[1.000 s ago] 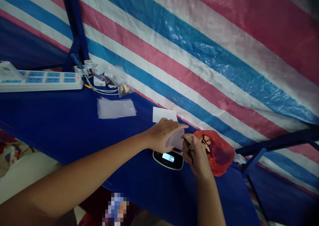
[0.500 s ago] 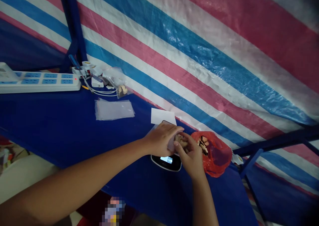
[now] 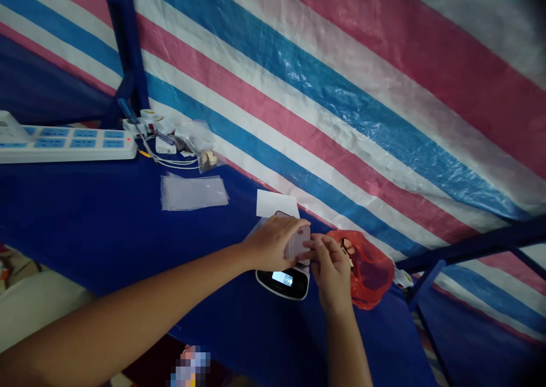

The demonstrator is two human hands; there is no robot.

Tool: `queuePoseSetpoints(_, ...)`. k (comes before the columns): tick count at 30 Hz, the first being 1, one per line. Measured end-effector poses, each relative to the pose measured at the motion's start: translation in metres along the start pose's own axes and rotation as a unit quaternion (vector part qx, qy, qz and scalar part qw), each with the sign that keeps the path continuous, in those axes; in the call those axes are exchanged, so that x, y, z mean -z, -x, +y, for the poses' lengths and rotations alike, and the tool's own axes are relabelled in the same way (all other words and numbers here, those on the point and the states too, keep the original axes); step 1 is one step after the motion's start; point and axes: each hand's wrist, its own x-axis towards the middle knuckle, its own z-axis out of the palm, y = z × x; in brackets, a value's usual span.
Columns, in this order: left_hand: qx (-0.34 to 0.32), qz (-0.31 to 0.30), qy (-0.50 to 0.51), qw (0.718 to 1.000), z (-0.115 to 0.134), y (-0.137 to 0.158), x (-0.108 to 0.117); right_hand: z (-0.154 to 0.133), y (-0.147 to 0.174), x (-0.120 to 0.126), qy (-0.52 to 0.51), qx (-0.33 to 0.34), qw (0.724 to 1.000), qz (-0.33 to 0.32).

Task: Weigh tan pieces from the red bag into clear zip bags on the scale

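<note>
Left hand [image 3: 273, 242] holds clear bag [image 3: 300, 236] over scale [image 3: 279, 287] — reads 0.0. Right hand [image 3: 331, 265] at bag mouth — red bag [image 3: 373, 270] near table [image 3: 106, 205] back edge.

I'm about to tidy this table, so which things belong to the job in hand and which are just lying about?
Apparently in use:
clear plastic bag, in the left hand, right hand at its edge
digital scale, reading 0.0
red plastic bag with pale pieces
stacked clear bags, probably spares

Seemingly lying about:
power strip
blue-handled screwdriver
white card, purpose unclear
</note>
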Motion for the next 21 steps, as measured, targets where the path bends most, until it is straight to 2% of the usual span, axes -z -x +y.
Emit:
queuePoseSetpoints(3, -0.007, -0.015, -0.003, 1.0, 0.0, 0.0, 0.004, -0.002, -0.005, 0.002, -0.07, -0.034, 0.994, 0.073)
queuePoseSetpoints(6, -0.034, -0.024, -0.004, 0.999, 0.002, -0.001, 0.009, -0.006, -0.015, 0.021, -0.195, -0.067, 0.975, 0.087)
queuePoseSetpoints(8, -0.041, -0.024, -0.008, 0.999, 0.003, -0.002, 0.011, -0.01, -0.022, 0.038, -0.25, -0.047, 0.962, 0.101)
queuePoseSetpoints(9, -0.039, -0.023, -0.011, 0.999, 0.004, -0.002, 0.011, -0.012, -0.025, 0.045, -0.255, -0.013, 0.959, 0.124)
queuePoseSetpoints(11, -0.033, -0.021, -0.015, 0.999, 0.005, -0.002, 0.01, -0.016, -0.025, 0.047, -0.219, 0.102, 0.951, 0.193)
queuePoseSetpoints(13, -0.028, -0.022, -0.017, 0.999, 0.006, -0.002, 0.008, -0.018, -0.019, 0.031, -0.135, 0.22, 0.936, 0.239)
queuePoseSetpoints(14, -0.028, -0.022, -0.017, 0.999, 0.007, -0.002, 0.007, -0.017, -0.015, 0.018, -0.077, 0.259, 0.933, 0.237)
queuePoseSetpoints(16, -0.019, -0.02, -0.02, 0.999, 0.007, -0.001, 0.006, -0.014, -0.008, -0.008, -0.021, 0.251, 0.952, 0.174)
queuePoseSetpoints(18, -0.003, -0.019, -0.028, 0.999, 0.005, -0.001, 0.005, -0.009, -0.006, -0.018, -0.014, 0.241, 0.962, 0.131)
queuePoseSetpoints(19, 0.004, -0.018, -0.034, 0.999, 0.003, -0.001, 0.005, -0.007, -0.007, -0.014, -0.027, 0.241, 0.959, 0.147)
queuePoseSetpoints(21, 0.01, -0.019, -0.045, 0.999, 0.0, -0.001, 0.006, -0.002, -0.015, 0.012, -0.034, 0.221, 0.947, 0.233)
